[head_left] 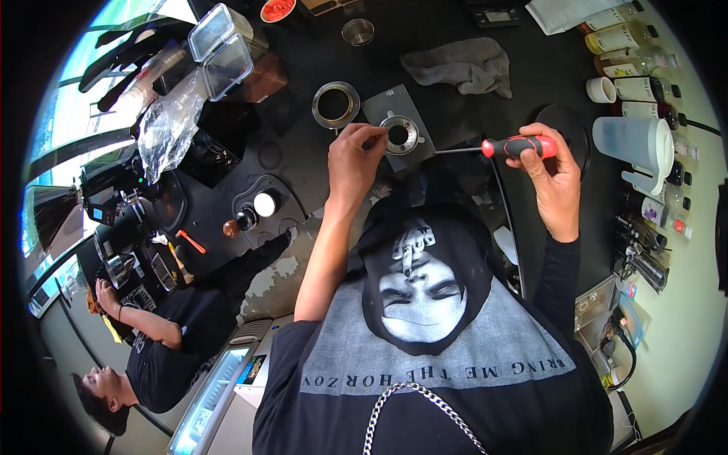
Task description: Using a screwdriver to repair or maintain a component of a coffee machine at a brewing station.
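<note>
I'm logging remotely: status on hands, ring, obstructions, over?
Left hand at ring, contact unclear. Right hand grips screwdriver, shaft pointing left. Ring on plate. Towel beyond, not in the way.

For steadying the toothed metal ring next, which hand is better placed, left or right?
Probably the left hand: it is at the toothed metal ring, with no visible tool. The right hand is farther away, holding the red screwdriver.
</note>
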A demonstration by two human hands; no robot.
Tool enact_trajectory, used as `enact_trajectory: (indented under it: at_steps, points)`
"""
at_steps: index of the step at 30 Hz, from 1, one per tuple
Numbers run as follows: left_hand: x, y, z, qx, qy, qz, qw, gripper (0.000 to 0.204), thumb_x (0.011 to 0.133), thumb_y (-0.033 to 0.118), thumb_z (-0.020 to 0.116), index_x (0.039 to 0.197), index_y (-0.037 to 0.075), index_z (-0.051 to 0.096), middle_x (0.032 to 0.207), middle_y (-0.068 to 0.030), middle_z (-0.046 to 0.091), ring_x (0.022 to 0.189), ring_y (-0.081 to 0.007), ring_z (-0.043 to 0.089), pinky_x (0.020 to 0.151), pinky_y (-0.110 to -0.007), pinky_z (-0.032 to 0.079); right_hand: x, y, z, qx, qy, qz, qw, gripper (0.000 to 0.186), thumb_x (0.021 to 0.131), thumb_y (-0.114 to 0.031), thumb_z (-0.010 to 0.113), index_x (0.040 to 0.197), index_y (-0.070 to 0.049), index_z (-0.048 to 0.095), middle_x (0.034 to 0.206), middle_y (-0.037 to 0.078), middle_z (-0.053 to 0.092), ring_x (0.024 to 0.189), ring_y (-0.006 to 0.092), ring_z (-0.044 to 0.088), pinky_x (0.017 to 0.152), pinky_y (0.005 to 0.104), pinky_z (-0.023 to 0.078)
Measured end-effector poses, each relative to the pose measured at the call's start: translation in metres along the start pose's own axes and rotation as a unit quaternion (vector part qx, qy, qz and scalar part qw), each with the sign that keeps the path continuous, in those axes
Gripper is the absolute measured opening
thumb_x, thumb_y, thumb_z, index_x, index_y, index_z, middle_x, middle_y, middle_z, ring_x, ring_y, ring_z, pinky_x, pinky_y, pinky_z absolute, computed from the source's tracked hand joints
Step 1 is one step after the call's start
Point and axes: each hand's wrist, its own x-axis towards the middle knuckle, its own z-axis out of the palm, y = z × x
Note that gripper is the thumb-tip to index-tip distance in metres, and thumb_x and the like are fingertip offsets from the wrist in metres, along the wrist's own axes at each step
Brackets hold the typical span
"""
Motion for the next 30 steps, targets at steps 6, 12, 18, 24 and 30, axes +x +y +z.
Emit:
enact_trajectory:
  at_steps: [6,12,18,24,30]
  points:
    - [-0.003,0.007,0.001,0.084,-0.003,0.001,0.996,0.014,0.091,0.012,0.078,0.101,0.004,0.079,0.104,-0.0093,0.074,0.081,-0.0282,0.075,0.073,-0.038,0.059,0.004,-0.005,0.01,0.031,-0.014,-0.01,0.999,0.035,0.099,-0.022,0.078,0.126,-0.003,0.067,0.113,0.005,0.065,0.095,0.0112,0.068,0.087,0.025,0.059]
    - [-0.002,0.01,0.002,0.106,-0.006,-0.024,0.994,0.018,0.089,0.013,0.079,0.104,0.004,0.081,0.105,-0.0104,0.075,0.085,-0.0271,0.076,0.076,-0.036,0.059,0.015,0.002,0.03,-0.034,-0.039,-0.054,0.997,0.037,0.097,-0.024,0.08,0.126,-0.003,0.068,0.12,0.004,0.064,0.105,0.0122,0.064,0.089,0.0253,0.051]
    - [-0.003,0.008,0.001,0.09,-0.005,-0.01,0.996,0.015,0.092,0.014,0.077,0.103,0.004,0.08,0.105,-0.0104,0.073,0.084,-0.0308,0.075,0.076,-0.041,0.06,0.017,0.007,0.047,-0.032,-0.032,-0.044,0.998,0.039,0.096,-0.029,0.081,0.124,-0.003,0.07,0.123,0.004,0.063,0.108,0.0139,0.063,0.091,0.0265,0.05]
    - [-0.004,0.002,0.0,0.083,-0.004,0.01,0.997,0.017,0.092,0.015,0.078,0.104,0.004,0.081,0.104,-0.0109,0.074,0.087,-0.0302,0.075,0.077,-0.039,0.059,0.02,0.009,0.048,-0.06,-0.038,-0.043,0.997,0.04,0.096,-0.03,0.08,0.124,-0.003,0.069,0.123,0.004,0.063,0.108,0.0143,0.063,0.091,0.0265,0.05]
    - [-0.003,-0.002,-0.001,0.066,-0.003,0.016,0.998,0.018,0.092,0.016,0.08,0.105,0.005,0.082,0.104,-0.0113,0.075,0.089,-0.029,0.076,0.079,-0.037,0.059,0.022,0.01,0.049,-0.073,-0.039,-0.037,0.996,0.039,0.097,-0.029,0.08,0.124,-0.003,0.069,0.122,0.004,0.063,0.107,0.0142,0.062,0.09,0.0266,0.05]
